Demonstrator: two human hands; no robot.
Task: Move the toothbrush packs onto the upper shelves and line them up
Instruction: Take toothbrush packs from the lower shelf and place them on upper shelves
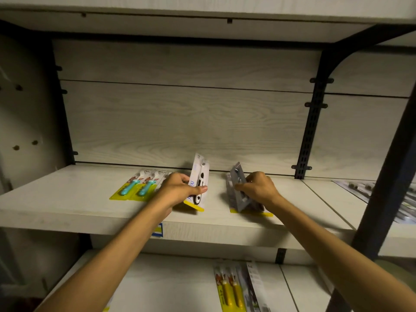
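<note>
Shelf [67, 199] carries teal packs [137, 188] lying flat at left. Left hand [180, 190] pinches a white pack [199, 181] upright, to align it; right hand [258, 188] grips a grey pack [238, 190], probably tilted for placing.

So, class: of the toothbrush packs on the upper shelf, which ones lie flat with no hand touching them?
The teal-handled packs at the left end, lying flat and untouched. The left hand holds the white pack tilted up; the right hand grips the grey pack.
</note>
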